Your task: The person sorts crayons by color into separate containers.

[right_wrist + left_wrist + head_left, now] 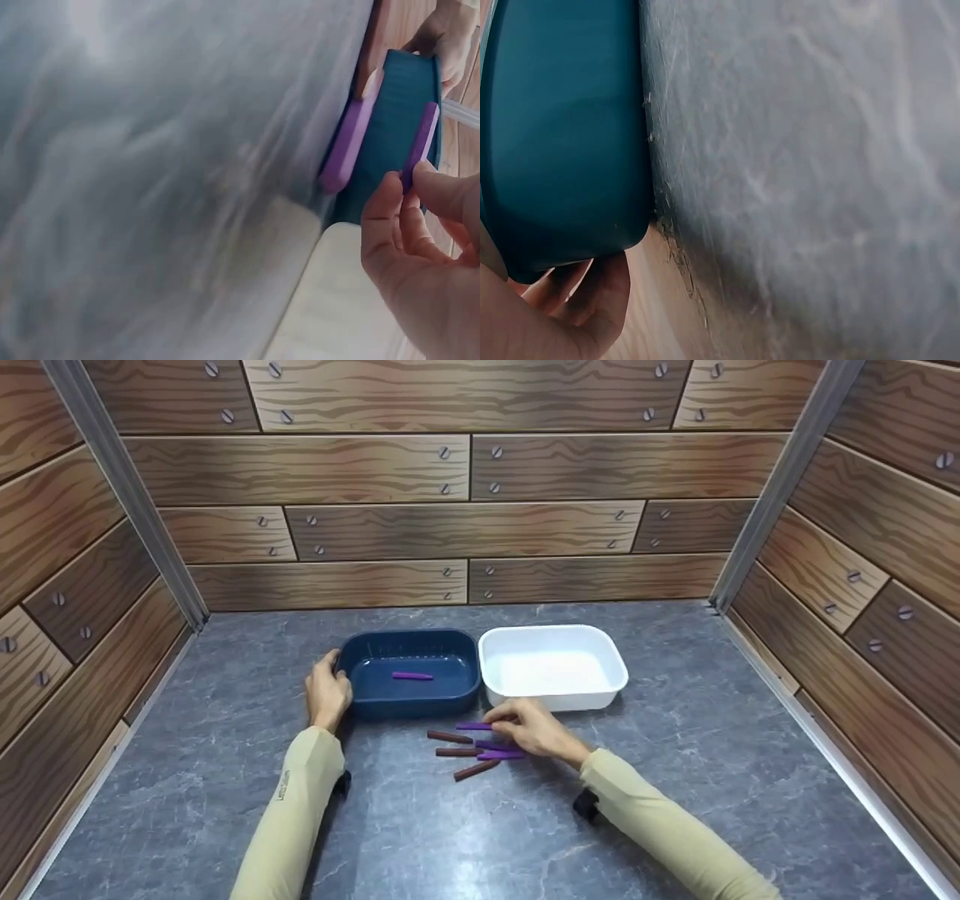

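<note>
My right hand (536,729) pinches a short faceted purple stick (421,142) between thumb and fingertips, raised above the table in the right wrist view. Below and beside it lies a loose group of purple sticks (501,754) and brown sticks (455,752). My left hand (328,690) grips the left end of a dark blue dish (409,708), its thumb near the rim and fingers against the outer wall. Inside that dish lies one purple stick (412,676).
A white dish (553,702) stands directly right of the blue one. Both rest on a grey marbled table (247,682). Wood-patterned walls (375,583) enclose the back and sides.
</note>
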A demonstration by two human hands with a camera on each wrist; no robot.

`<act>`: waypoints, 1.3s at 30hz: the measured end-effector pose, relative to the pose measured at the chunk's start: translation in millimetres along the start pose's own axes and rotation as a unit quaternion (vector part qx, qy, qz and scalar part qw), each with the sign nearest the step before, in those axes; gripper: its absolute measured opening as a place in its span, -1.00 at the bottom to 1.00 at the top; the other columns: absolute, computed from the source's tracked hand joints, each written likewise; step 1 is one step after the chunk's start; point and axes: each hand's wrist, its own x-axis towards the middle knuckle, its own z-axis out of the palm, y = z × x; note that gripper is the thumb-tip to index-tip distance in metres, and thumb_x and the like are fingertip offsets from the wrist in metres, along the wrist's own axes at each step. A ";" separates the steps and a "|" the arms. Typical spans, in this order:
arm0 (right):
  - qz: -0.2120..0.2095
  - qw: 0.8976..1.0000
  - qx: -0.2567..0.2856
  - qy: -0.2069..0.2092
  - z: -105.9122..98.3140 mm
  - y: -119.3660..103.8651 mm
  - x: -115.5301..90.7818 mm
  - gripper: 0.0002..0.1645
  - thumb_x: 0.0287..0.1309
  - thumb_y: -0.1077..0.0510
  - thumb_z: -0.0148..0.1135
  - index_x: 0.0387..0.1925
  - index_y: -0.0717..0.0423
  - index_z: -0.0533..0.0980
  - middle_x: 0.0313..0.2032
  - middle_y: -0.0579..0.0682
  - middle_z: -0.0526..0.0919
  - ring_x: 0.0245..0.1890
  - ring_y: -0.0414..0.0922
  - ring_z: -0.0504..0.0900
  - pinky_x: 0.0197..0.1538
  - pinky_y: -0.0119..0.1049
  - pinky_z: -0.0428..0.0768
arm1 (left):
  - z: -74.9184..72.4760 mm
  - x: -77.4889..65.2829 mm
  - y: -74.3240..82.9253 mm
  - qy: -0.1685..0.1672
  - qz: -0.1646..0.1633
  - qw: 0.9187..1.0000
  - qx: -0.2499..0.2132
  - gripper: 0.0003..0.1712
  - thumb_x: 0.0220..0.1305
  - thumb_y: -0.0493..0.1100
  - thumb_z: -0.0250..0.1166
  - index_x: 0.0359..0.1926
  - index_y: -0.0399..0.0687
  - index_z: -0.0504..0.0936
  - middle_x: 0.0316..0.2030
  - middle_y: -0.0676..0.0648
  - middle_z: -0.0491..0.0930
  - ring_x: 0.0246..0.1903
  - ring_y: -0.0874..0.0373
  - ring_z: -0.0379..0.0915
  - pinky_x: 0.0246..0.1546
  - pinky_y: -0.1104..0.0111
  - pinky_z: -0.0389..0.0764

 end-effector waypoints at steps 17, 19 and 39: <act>-0.031 0.992 0.092 0.076 13.2 -22.7 24.7 -0.77 0.29 0.31 0.18 -0.08 0.22 0.67 -0.17 0.19 0.68 -0.32 0.20 0.66 -0.27 -0.21 0.68 | -0.6 1.1 -0.9 -0.001 0.003 1.000 -0.004 -0.47 0.40 -0.33 -0.03 0.38 -0.18 0.36 0.33 -0.26 0.39 0.32 -0.20 0.31 0.31 -0.02 0.33; -0.039 0.989 0.095 0.107 14.5 -24.8 29.1 -0.78 0.27 0.33 0.19 -0.11 0.23 0.68 -0.19 0.16 0.69 -0.32 0.15 0.67 -0.26 -0.27 0.67 | -0.6 2.0 0.2 0.000 0.008 1.000 -0.003 -0.47 0.39 -0.34 -0.03 0.37 -0.18 0.37 0.32 -0.27 0.41 0.31 -0.21 0.32 0.31 -0.02 0.34; 0.044 0.979 0.080 0.185 18.2 -28.1 80.7 -0.78 0.24 0.36 0.20 -0.15 0.21 0.71 -0.21 0.18 0.76 -0.26 -0.04 0.74 -0.19 -0.33 0.66 | 2.0 1.6 1.8 0.012 0.006 1.000 0.009 -0.47 0.36 -0.33 0.00 0.34 -0.10 0.42 0.29 -0.21 0.45 0.26 -0.21 0.39 0.24 -0.05 0.39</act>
